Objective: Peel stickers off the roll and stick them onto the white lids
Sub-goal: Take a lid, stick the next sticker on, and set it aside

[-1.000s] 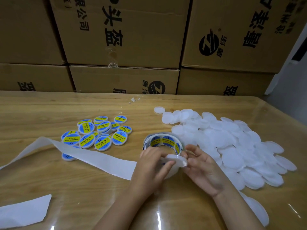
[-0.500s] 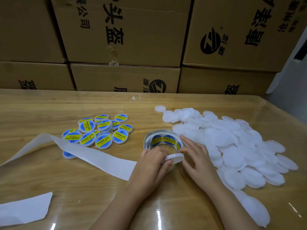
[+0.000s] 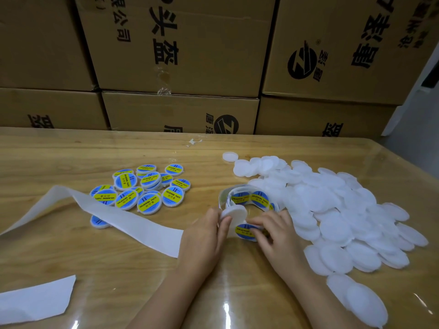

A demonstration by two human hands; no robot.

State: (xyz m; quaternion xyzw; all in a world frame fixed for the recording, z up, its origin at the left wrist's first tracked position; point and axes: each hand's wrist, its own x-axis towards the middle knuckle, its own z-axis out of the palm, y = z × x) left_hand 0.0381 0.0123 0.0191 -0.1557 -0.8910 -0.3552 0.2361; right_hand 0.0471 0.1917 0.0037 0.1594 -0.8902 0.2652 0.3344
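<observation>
The sticker roll (image 3: 249, 198) stands on the wooden table (image 3: 59, 157) in the middle, its blue-and-yellow stickers facing inward. Just in front of it, my left hand (image 3: 204, 233) pinches a plain white lid (image 3: 234, 212), tilted up on edge. My right hand (image 3: 273, 231) has its fingertips curled onto one blue-and-yellow sticker (image 3: 245, 230) at the front of the strip, right below the lid. The empty white liner (image 3: 118, 217) trails from under my left hand away to the left.
A big heap of plain white lids (image 3: 344, 210) covers the table's right side. Several stickered lids (image 3: 147, 186) lie in a cluster at centre left. A torn liner scrap (image 3: 33, 300) sits at the near left. Stacked cardboard boxes (image 3: 180, 48) wall off the back edge.
My left hand has tipped the white lid up and drawn it left. My right hand has come off the roll's rim onto a sticker at the front of the strip.
</observation>
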